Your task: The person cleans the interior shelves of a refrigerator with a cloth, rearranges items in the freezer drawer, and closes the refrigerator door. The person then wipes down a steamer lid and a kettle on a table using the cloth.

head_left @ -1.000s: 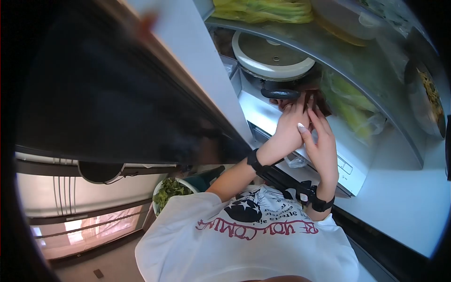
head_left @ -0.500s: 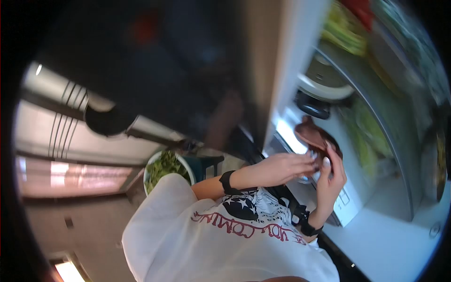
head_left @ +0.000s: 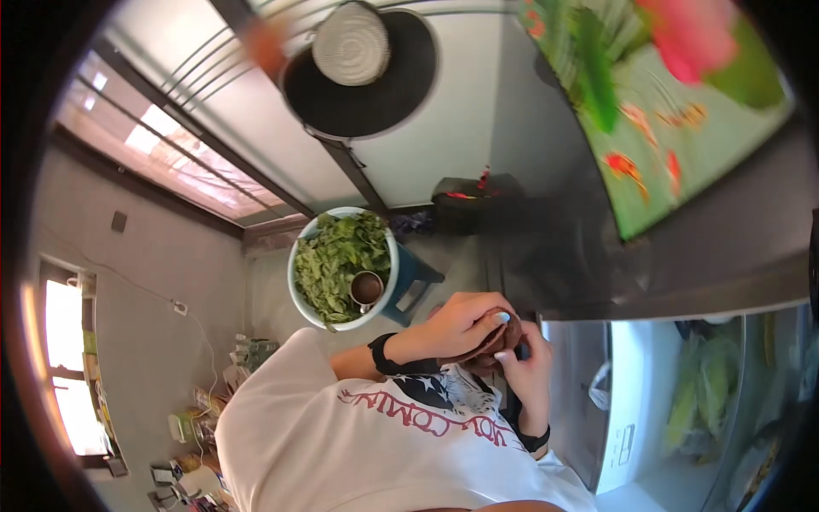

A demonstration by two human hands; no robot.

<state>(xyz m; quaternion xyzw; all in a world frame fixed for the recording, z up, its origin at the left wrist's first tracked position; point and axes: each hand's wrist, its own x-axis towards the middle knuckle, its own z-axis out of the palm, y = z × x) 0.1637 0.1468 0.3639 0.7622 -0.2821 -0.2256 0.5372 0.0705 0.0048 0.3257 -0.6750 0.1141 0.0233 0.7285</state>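
My left hand (head_left: 467, 326) is closed around one side of a brown, folded, leathery-looking pouch (head_left: 505, 333), close to my chest. On its other side my right hand (head_left: 529, 365) grips it, thumb pressed against the lower part. Fingers cover much of the pouch, and its contents cannot be seen. To the right of my hands is the lit inside of an open fridge (head_left: 653, 410), where green vegetables in a bag (head_left: 708, 384) lie.
A pale blue tub of green leaves (head_left: 298, 299) stands left of my hands, with a metal cup (head_left: 367, 288) on the leaves. A blue stool (head_left: 418, 277) is beside it. Above right, a green floral cover (head_left: 640, 188) lies over a dark surface.
Both hands have drawn back from the fridge toward my chest, bringing the brown pouch with them. My view has swung left, showing more of the room and the leaf tub.
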